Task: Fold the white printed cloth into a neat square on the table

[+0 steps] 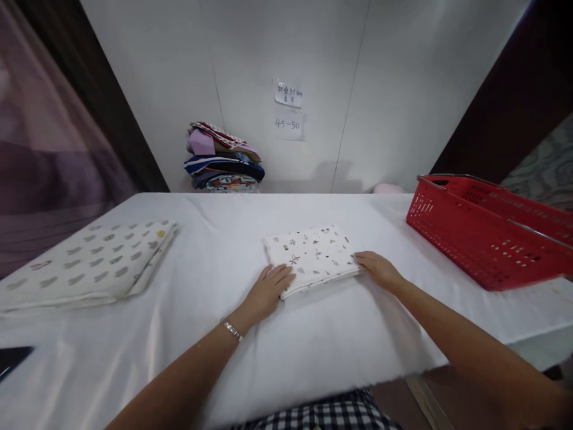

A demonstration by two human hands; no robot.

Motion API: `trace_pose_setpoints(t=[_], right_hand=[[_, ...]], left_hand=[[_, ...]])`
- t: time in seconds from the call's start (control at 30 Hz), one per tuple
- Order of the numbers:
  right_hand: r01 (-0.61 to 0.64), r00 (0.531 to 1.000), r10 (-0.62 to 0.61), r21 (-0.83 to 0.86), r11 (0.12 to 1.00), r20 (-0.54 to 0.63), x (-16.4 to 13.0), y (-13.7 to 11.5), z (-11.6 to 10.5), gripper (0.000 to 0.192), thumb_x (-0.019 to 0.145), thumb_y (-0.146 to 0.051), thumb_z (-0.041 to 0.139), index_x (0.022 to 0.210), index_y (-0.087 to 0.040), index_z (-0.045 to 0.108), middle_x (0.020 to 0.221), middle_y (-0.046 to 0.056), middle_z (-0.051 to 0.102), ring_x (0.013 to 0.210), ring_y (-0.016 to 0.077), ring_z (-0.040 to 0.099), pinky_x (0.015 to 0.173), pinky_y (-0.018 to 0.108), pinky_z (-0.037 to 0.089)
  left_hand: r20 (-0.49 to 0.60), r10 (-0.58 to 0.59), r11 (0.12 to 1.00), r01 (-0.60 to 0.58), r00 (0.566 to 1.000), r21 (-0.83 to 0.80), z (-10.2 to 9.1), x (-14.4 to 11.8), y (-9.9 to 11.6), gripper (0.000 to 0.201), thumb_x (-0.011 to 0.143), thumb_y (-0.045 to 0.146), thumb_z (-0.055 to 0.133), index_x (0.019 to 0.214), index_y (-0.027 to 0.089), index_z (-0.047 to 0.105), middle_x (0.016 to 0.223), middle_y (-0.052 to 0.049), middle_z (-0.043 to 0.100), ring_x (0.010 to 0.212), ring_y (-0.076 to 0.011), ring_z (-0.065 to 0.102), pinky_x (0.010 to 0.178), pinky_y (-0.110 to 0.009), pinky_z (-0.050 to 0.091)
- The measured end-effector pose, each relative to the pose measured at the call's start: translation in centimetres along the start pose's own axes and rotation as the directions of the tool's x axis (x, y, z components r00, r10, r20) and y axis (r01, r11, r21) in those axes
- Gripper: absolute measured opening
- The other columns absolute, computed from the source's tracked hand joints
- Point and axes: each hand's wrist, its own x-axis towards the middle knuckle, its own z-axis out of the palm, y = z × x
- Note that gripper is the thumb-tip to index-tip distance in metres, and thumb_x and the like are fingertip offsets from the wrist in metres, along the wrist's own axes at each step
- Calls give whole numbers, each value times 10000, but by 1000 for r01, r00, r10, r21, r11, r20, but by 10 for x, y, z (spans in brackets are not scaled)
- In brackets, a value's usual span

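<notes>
A folded white cloth (316, 254) with small printed shapes lies flat near the middle of the table, its layered edge facing me. My left hand (268, 291) rests at its near left corner, fingers stretched out over the top. At the right end, my right hand (380, 270) has its fingers closed on the corner of the cloth; its thumb is mostly hidden. Further left lies a larger folded cream cloth (96, 257) with grey heart-like prints, apart from both hands.
A red plastic basket (465, 239) stands at the right of the white-covered table (206, 334). Several folded fabrics form a stack (224, 158) against the back wall, below and left of paper notes (289, 124). A dark flat object (13, 360) shows at the left edge.
</notes>
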Motion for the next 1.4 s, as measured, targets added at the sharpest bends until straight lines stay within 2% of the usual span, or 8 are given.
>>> trace_pose_setpoints(t=[0.2, 0.4, 0.67, 0.8, 0.97, 1.13, 1.27, 1.4], right_hand=[[118, 988, -118, 8, 993, 95, -20, 6, 0, 584, 710, -102, 449, 1286, -194, 471, 1377, 82, 436, 1264, 207, 400, 1019, 417, 361], [116, 981, -110, -31, 993, 160, -14, 2, -8, 574, 698, -149, 509, 1271, -182, 478, 1371, 106, 441, 1265, 248, 396, 999, 436, 366], [74, 992, -73, -7, 997, 104, -19, -6, -7, 574, 706, -229, 547, 1273, -183, 474, 1360, 118, 451, 1266, 258, 392, 995, 442, 364], [31, 999, -32, 11, 999, 43, -26, -5, 2, 603, 735, -304, 542, 1317, -204, 422, 1357, 112, 454, 1280, 258, 370, 1009, 447, 345], [-27, 999, 27, 2, 1000, -46, -26, -14, 11, 572, 772, -310, 518, 1322, -206, 401, 1314, 116, 491, 1261, 261, 392, 1010, 452, 335], [-18, 995, 26, 79, 997, -97, -22, -21, 17, 433, 765, -229, 495, 1196, -197, 502, 1207, 117, 563, 1175, 265, 475, 980, 434, 377], [-44, 969, 101, 241, 970, -227, -23, -24, -10, 430, 776, -266, 485, 1202, -210, 479, 1208, 109, 548, 1128, 254, 498, 977, 432, 385], [-66, 945, 212, 489, 870, -250, -17, -32, -80, 538, 776, -318, 546, 1289, -249, 401, 1173, 73, 543, 1051, 212, 534, 921, 363, 432]], left_hand=[[-40, 5, 999, -7, 999, -36, 4, -1, -2, 629, 706, -38, 387, 1275, 223, 455, 1357, -57, 458, 1286, -191, 352, 1077, -451, 237], [-93, 1, 994, -12, 996, -108, 2, 9, -3, 587, 677, -27, 415, 1197, 225, 519, 1252, -47, 547, 1206, -182, 432, 1069, -433, 227], [-199, -48, 972, 0, 979, -236, -49, 43, 12, 260, 841, 215, 431, 1050, 249, 581, 1080, -14, 620, 1140, -183, 463, 1067, -432, 161], [-206, -71, 970, 19, 976, -243, -75, 69, 17, 181, 823, 245, 445, 882, 213, 612, 961, -21, 634, 1009, -191, 518, 991, -388, 277], [-196, -202, 946, 140, 960, -293, -92, 92, 19, 258, 814, 345, 438, 678, 175, 576, 696, -6, 579, 683, -156, 522, 653, -259, 383], [-130, -380, 841, 284, 916, -460, -101, 106, 19, 324, 778, 448, 461, 687, 164, 587, 647, 11, 577, 633, -153, 521, 550, -230, 352], [-160, -435, 750, 259, 886, -609, -120, 105, 13, 322, 724, 453, 527, 701, 142, 606, 651, 13, 590, 660, -162, 537, 567, -235, 375], [-136, -498, 525, 174, 856, -833, -149, 93, 9, 332, 655, 401, 614, 799, 102, 628, 699, -18, 626, 685, -178, 564, 614, -265, 413]])
